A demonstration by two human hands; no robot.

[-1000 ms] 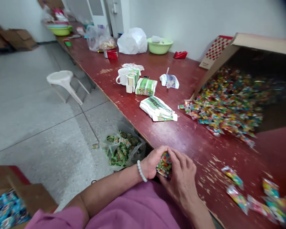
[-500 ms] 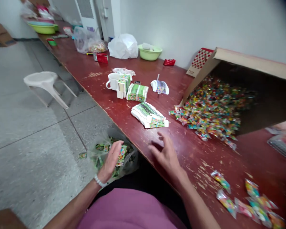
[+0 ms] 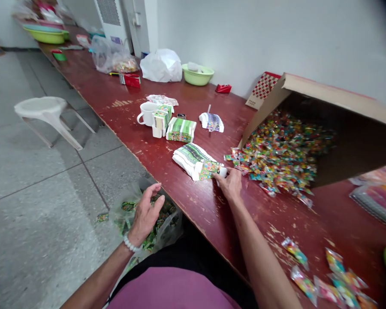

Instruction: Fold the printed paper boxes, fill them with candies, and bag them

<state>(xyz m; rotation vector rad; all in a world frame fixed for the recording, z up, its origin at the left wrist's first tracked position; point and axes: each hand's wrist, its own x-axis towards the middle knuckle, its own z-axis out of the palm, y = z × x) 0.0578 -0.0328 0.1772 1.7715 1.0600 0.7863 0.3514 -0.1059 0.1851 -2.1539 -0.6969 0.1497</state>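
My right hand (image 3: 230, 183) pinches a small flattened candy carton (image 3: 211, 167) with green, coloured print and white flaps. The carton lies on a fanned stack of flat cartons (image 3: 190, 155) on the table. My left hand (image 3: 146, 216), with a beaded bracelet at the wrist, is open and holds nothing. It hovers beyond the table edge, above a clear plastic bag (image 3: 171, 229) of small green filled boxes. Bundles of green cartons (image 3: 181, 129) sit just behind the stack.
A tipped cardboard box (image 3: 287, 83) spills wrapped candies (image 3: 276, 150) on the right. Several loose candies (image 3: 296, 252) lie nearer me. A white mug (image 3: 146, 113) and a green basin (image 3: 197, 76) stand further back. A white stool (image 3: 46, 107) is on the floor at left.
My right hand has reached forward onto the top flat carton. My left hand has let go of a filled box over the bag and opened.
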